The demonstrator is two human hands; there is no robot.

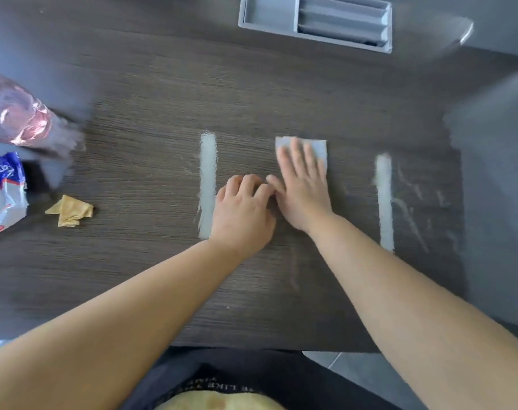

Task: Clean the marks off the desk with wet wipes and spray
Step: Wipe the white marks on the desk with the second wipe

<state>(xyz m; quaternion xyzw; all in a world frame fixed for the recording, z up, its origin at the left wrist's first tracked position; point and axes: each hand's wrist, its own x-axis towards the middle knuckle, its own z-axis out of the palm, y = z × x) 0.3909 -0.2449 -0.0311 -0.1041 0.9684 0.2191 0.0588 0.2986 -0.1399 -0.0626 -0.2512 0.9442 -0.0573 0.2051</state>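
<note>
Forearms come in from the near edge, both bare, meeting at the middle of the desk. Right hand is down flat, fingers straight and spread, pressing a pale blue-grey wipe onto the wood; I'd say the flat palm is there to put even weight across the whole sheet. Left hand sits just beside it with fingers curled under, tips against the right thumb, and whether it pinches the wipe's near edge or just braces, I can't tell.

Either side, two chalky white stripes run near to far: the left stripe touching the left hand, the right stripe with thin powdery smears beyond it. So marks remain on dark, matt, fine-grained board.

Supplies are parked far left, out of the wiping lane: a pink glossy spray bottle, blurred, a crinkly blue-and-white wipes pack, and a crumpled yellow wad. Far side, a grey compartmented tray.
</note>
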